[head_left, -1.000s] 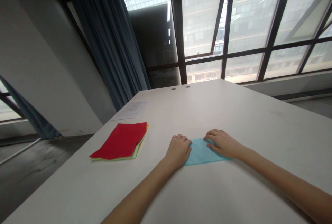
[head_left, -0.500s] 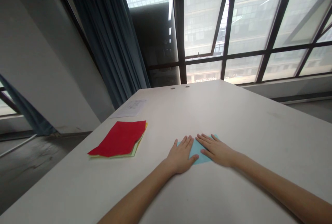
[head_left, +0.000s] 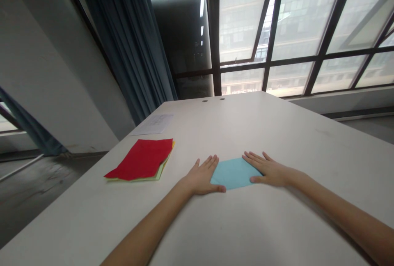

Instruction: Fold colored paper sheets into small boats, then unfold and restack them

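A light blue sheet of paper (head_left: pixel 235 173) lies flat on the white table between my hands. My left hand (head_left: pixel 205 177) rests open at its left edge, fingers pointing away from me and the thumb stretched along the near left corner. At the right edge my right hand (head_left: pixel 269 170) lies open, with its fingertips and thumb over the paper's right side. Both palms face down, and neither hand grasps anything. Parts of the paper's left and right edges are hidden under the fingers.
To the left lies a stack of coloured paper (head_left: pixel 144 159), red on top with green and yellow edges below. Behind it a printed white sheet (head_left: pixel 154 124) lies near the table's (head_left: pixel 221 130) left edge. A blue curtain (head_left: pixel 132 44) and windows stand beyond.
My hands have moved apart, the left one leftward and the right one rightward, toward the paper's sides. More of the blue paper now shows between them.
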Demonstrator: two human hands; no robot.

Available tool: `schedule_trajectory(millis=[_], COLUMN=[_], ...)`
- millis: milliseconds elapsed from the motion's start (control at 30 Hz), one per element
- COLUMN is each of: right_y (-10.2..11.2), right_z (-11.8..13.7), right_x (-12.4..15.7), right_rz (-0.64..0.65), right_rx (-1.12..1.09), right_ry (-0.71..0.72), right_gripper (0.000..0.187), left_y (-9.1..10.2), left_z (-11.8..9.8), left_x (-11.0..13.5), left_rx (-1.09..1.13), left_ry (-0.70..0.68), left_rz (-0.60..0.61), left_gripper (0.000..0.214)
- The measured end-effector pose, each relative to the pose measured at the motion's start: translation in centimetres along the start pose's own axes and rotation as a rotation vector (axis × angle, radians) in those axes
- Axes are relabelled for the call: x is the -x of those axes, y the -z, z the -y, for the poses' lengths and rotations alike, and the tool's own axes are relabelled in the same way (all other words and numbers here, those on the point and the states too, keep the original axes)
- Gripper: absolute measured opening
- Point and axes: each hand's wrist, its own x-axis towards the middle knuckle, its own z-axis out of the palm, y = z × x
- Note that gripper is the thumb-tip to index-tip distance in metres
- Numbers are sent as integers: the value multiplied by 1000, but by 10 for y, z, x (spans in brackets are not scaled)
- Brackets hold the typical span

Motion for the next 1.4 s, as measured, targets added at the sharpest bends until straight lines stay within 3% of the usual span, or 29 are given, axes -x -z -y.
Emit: schedule_trajectory(millis=[167,467,600,1100,1267,1400], right_y=[1,12,25,34,38,45], right_z=[-3,-2,11,22,35,44], right_x=[1,1,1,3,3,6], right_rz=[36,-17,-86,7,-116,-259], right_rx=[-7,-7,11,-10,139,75], right_ry=[-8,44,126,179,219,179], right_gripper=[84,101,83,32,32,32], left_y=[7,6,4,-4,-2,-2], left_z=[16,22,23,31,32,30], left_x=[6,5,4,0,0,0], left_rx=[12,15,20,73,81,130], left_ry=[50,47,47,7,-3,38], left_rz=[106,132,142,123,131,128], left_gripper=[114,115,116,116,117,103])
